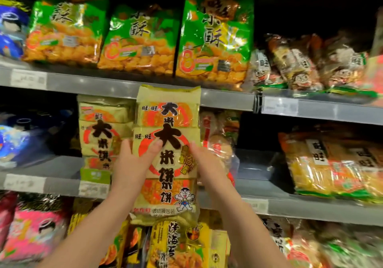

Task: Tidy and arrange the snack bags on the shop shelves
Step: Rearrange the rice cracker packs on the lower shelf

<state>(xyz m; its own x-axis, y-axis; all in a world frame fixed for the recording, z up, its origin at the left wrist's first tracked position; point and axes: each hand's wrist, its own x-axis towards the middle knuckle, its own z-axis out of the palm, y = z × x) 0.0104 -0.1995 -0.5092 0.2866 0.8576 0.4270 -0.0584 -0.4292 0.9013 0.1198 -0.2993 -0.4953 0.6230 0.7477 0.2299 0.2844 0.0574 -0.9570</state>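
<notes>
Yellow, crinkly plastic wraps the tall rice cracker bag (167,154), held upright in front of the grey metal shelf (128,89). The left hand (132,162) and right hand (204,162) grip its sides. A matching bag (97,137) stands just behind, left.

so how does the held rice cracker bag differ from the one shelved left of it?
Held rice cracker bag: gripped by left hand and right hand, in front of the shelves, top overlapping the upper shelf rail. Shelved rice cracker bag: not held, standing on the middle shelf, partly hidden by the held one. Shared: upright, same yellow pack, black characters, red ring.
</notes>
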